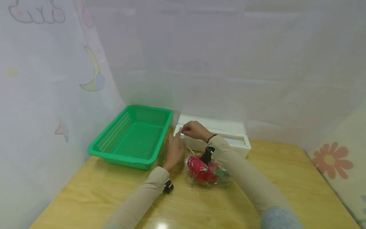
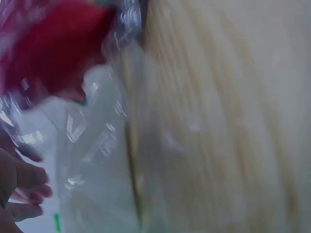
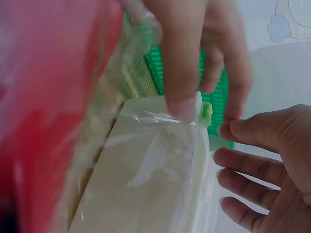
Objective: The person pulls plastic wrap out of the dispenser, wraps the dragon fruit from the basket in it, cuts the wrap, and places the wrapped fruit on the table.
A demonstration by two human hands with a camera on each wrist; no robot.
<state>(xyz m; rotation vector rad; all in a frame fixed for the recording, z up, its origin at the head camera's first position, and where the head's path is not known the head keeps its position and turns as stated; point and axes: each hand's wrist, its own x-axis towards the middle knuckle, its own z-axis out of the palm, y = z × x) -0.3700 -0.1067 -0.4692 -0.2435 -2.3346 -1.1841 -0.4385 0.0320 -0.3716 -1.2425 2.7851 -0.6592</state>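
Hands, the left (image 1: 175, 150) spread, the right (image 1: 196, 130) pinching clear wrap (image 3: 146, 167), hover above a wooden table (image 1: 286, 171) between pale printed walls (image 1: 200, 57).

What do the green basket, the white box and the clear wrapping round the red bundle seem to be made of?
Green basket: probably moulded plastic, smooth with a slight sheen; even colour, regular perforations.
White box: likely rigid plastic, but coated card possible; smooth, evenly pale walls.
Clear wrapping: apparently thin, glossy plastic film; the red bundle shows through its bright creases.
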